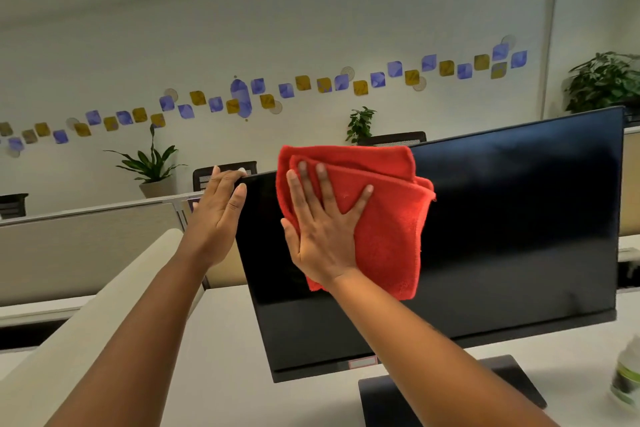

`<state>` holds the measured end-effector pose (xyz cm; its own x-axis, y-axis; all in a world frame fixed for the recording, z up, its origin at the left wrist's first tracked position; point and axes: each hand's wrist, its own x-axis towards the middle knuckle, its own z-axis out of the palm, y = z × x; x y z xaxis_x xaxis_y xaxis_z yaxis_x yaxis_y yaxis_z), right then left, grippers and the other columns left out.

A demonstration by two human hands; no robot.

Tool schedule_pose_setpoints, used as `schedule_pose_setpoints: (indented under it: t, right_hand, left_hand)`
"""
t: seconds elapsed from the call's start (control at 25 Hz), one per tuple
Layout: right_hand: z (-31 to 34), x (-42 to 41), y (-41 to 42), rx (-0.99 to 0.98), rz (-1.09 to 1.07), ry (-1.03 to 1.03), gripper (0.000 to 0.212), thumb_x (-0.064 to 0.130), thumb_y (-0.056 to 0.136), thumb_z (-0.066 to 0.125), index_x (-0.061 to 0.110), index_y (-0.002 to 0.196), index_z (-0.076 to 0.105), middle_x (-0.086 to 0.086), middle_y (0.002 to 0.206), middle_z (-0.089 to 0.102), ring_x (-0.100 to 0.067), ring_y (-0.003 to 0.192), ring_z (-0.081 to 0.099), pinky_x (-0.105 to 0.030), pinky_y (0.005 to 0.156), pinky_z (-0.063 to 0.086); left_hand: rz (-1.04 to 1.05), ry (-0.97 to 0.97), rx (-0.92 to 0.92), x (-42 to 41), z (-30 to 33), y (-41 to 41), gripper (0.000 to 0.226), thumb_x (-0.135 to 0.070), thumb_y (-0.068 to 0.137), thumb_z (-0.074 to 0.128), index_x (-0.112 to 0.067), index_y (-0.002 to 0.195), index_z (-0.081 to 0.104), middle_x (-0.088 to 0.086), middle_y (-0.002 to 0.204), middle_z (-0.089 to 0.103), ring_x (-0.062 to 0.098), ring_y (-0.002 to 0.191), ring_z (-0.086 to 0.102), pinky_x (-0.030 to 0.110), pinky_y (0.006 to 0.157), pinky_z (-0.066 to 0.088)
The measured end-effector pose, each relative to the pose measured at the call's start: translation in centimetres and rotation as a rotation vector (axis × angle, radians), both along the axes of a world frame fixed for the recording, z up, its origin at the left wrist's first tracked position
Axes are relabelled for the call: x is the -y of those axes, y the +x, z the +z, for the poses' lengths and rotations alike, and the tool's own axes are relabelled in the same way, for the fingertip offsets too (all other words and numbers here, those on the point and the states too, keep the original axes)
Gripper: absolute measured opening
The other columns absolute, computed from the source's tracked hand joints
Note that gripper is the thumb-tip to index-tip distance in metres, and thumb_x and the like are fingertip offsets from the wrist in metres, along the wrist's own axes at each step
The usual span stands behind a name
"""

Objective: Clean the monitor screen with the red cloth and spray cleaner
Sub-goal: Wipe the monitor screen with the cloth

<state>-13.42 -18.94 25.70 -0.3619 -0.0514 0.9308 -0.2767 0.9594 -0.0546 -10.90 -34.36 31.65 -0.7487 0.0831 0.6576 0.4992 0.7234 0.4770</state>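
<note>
— Arms first: how do we hold them?

— We reach both forward and up from the bottom of the view, bare to the wrist. Our right arm crosses in front of the lower bezel of the monitor point(485, 236); our left arm runs up along the white desk point(221, 340) toward the screen's upper left corner.

— And our right hand point(325, 229)?

— We press it flat, palm to the screen, fingers spread wide and pointing up, thumb out to the right. Under it lies the red cloth point(381, 211), folded in layers and pinned against the dark glass in the left half of the screen. The cloth's top edge rises just above the monitor's upper rim, and its lower corner hangs below our wrist.

— Are we gripping the cloth?

— No, we only press it; no finger curls around it.

— Our left hand point(218, 215)?

— We cup it on the monitor's upper left corner, fingers wrapped over the back edge, thumb lying on the front bezel. It touches nothing else.

— Where is the spray cleaner?

— We see a blurred white and green bottle point(628, 378) at the right edge, standing on the desk, well apart from both hands; we cannot tell its label. The monitor's black base point(512, 381) sits between it and our right arm.
</note>
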Motion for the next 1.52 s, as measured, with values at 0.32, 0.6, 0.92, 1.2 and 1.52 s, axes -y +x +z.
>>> schedule_pose_setpoints:
  t: [0.32,0.6,0.92,1.2,1.52]
  right_hand:
    - [-0.7,-4.1,0.0,-0.003,-0.088,-0.184,0.066,0.046,0.085,0.036,0.023,0.145,0.017,0.003,0.151,0.010,-0.016,0.142,-0.013,-0.070,0.100,-0.006]
    - [0.9,1.4,-0.1,-0.019,0.033,0.024,0.066,0.047,0.086,0.036,0.022,0.145,0.019,0.003,0.153,0.021,-0.021,0.143,0.004,-0.073,0.101,-0.009]
    - [-1.4,4.5,-0.1,-0.015,0.090,0.345,0.061,0.040,0.089,0.033,0.023,0.145,0.018,0.005,0.153,0.022,-0.018,0.143,0.008,-0.069,0.104,-0.005]
    - [-4.0,3.5,0.4,-0.017,0.052,0.458,0.061,0.046,0.088,0.035,0.027,0.144,0.021,0.008,0.153,0.023,-0.015,0.142,0.012,-0.064,0.106,-0.005]
    - [1.1,2.3,-0.2,-0.029,0.104,0.180,0.061,0.043,0.088,0.036,0.024,0.144,0.022,0.006,0.151,0.027,-0.019,0.141,0.019,-0.065,0.105,-0.007]
  left_hand:
    - [-0.052,0.033,0.062,0.0,0.4,0.1,0.050,-0.039,0.095,0.015,-0.019,0.138,0.029,0.005,0.153,0.019,0.014,0.142,0.004,0.031,0.109,0.006]
    - [-0.079,0.142,0.097,-0.1,0.1,0.3,0.074,-0.066,0.079,0.013,-0.028,0.142,0.015,0.002,0.154,0.018,0.015,0.142,0.011,0.053,0.115,0.012]
    - [-0.124,0.224,0.076,-0.1,0.2,-0.1,0.109,-0.092,0.055,0.014,-0.027,0.143,0.006,0.002,0.143,0.037,0.019,0.129,0.035,0.038,0.105,0.031]
    - [-0.049,0.128,0.040,0.1,0.2,-0.6,0.105,-0.091,0.056,0.004,-0.032,0.143,0.004,0.002,0.143,0.040,0.030,0.135,0.031,0.064,0.109,0.014]
    - [-0.071,0.188,0.070,-0.1,0.3,-0.3,0.108,-0.093,0.054,0.007,-0.032,0.143,0.006,0.005,0.152,0.022,0.024,0.140,0.019,0.058,0.113,0.010]
